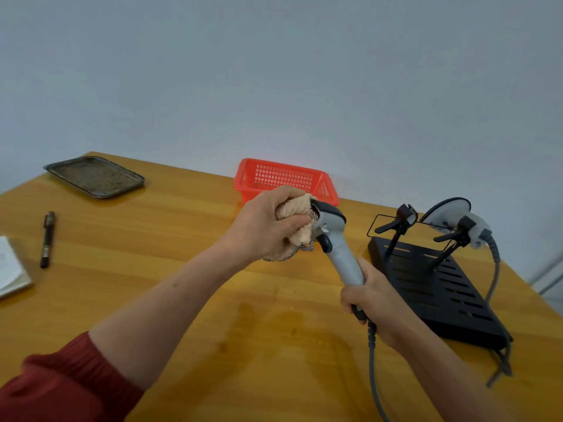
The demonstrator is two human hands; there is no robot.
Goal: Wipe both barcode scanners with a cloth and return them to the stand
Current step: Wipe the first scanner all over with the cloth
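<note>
My right hand (373,296) grips the handle of a grey barcode scanner (338,249), held above the table with its head pointing up and left. My left hand (262,225) holds a bunched beige cloth (297,222) pressed against the scanner's head. A grey cable runs down from the handle. The second grey scanner (457,219) sits in the right holder of the black stand (438,287). The stand's left holder (400,222) has nothing in it.
A red plastic basket (285,181) stands at the table's back edge, just behind my left hand. A metal tray (94,176) lies far left, a black pen (48,239) and a notebook (10,271) at the left edge. Scanner cables trail off the right side.
</note>
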